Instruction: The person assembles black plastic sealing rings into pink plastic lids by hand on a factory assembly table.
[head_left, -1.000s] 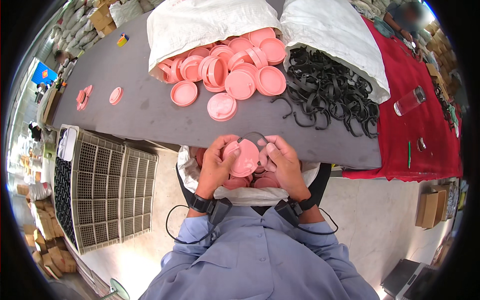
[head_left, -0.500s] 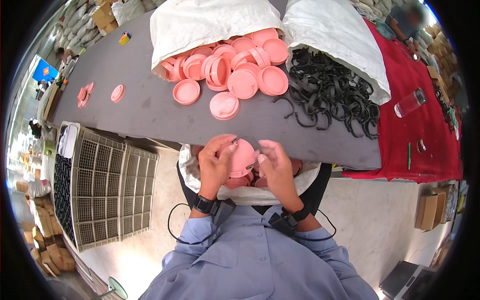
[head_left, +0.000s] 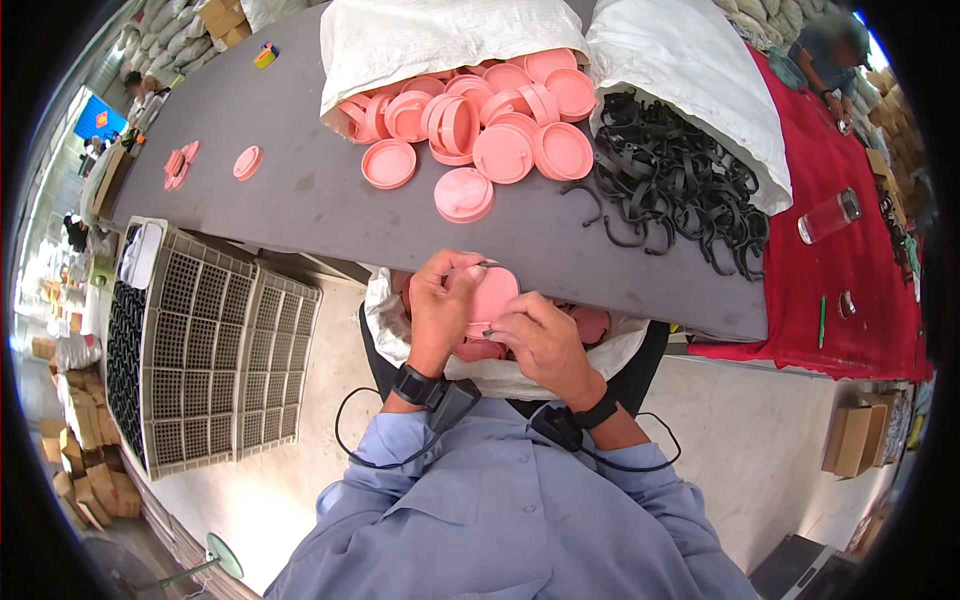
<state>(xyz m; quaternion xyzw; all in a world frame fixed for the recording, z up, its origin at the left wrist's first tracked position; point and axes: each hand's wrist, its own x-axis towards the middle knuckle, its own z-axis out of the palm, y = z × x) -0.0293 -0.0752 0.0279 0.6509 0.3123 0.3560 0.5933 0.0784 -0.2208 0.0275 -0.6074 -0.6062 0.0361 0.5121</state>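
Observation:
A round pink plastic lid point(head_left: 493, 297) is held over my lap, its flat face turned up. My left hand point(head_left: 440, 300) grips the lid's left edge between thumb and fingers. A black curved plastic strap point(head_left: 488, 264) lies at the lid's rim, one end near my left fingertips. At the lid's lower right edge, my right hand point(head_left: 545, 345) pinches the strap's other end; the fingers partly hide it. Below both hands, an open white woven sack point(head_left: 382, 320) contains more pink lids point(head_left: 480, 350).
On the grey table point(head_left: 300, 215), a white sack spills pink lids point(head_left: 503, 153); another spills black straps point(head_left: 680, 190). A grey plastic crate point(head_left: 205, 350) stands left. Farther right, a red cloth point(head_left: 775, 290) bears a clear bottle point(head_left: 828, 216). Another person point(head_left: 832, 60) sits at the far right.
My right hand has moved down and left along the lid's rim, its fingers now closed at the lower right edge. My left hand keeps hold of the lid. The view has shifted slightly.

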